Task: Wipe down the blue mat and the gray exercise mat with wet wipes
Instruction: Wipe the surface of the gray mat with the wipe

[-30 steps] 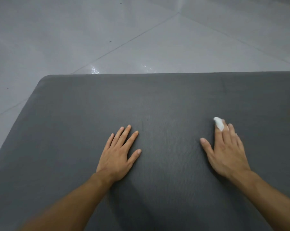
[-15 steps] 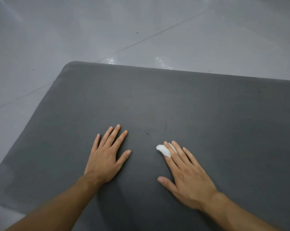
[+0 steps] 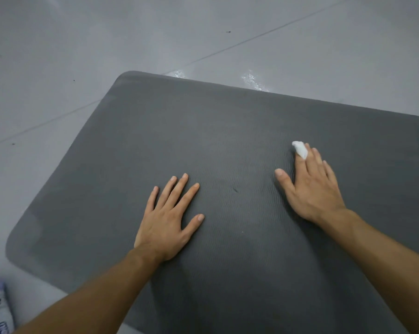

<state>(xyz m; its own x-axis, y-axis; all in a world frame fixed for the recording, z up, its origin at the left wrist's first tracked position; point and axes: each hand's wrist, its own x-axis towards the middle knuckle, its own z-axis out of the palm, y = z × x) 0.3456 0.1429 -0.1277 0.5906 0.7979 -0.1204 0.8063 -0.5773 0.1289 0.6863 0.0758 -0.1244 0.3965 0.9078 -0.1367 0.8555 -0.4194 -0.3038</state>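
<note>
Gray mat: left hand spread flat, right hand straight-fingered, pressing a white wipe.

Head view, steeply downward, close over mat

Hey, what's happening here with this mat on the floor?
A person is cleaning the gray exercise mat, which lies flat on the tiled floor. The right hand presses a small wad of white wet wipe onto the mat under straight fingers. The left hand rests flat on the mat, holding nothing.
</note>
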